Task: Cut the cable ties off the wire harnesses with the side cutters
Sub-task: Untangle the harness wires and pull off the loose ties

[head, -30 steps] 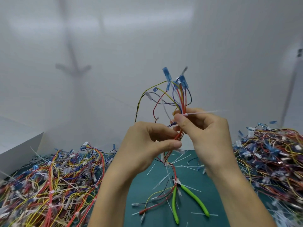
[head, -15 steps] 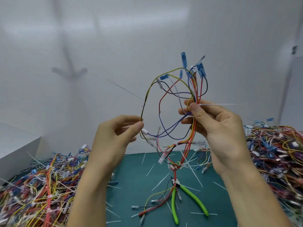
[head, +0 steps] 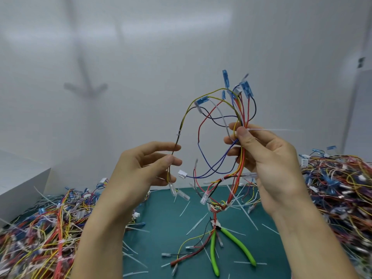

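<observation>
While you hold the harness up above the desk (head: 165, 234):
Left hand (head: 138, 174): half curled, fingers loosely pinching a yellow-black wire.
Wire harness (head: 219, 137): raised between your hands.
Right hand (head: 267, 164): thumb clamps the bundle beside its cable tie (head: 269, 130).
Side cutters (head: 227, 248): lying on the desk.

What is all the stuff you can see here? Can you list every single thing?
Held harness of thin red, yellow, blue and black wires: one, raised mid-frame.
White plastic cable tie: one, sticking out sideways from the held harness.
Green-handled side cutters: one, lying on the mat, untouched.
Dark green table mat: one, centre.
Left heap of multicoloured wire harnesses: one, left.
Right heap of multicoloured wire harnesses: one, right.
Loose white cut tie strips: many, scattered on the mat.
White box: one, far left.
Left hand: fingers around a yellow-black strand.
Right hand: pinching the bundle.
</observation>
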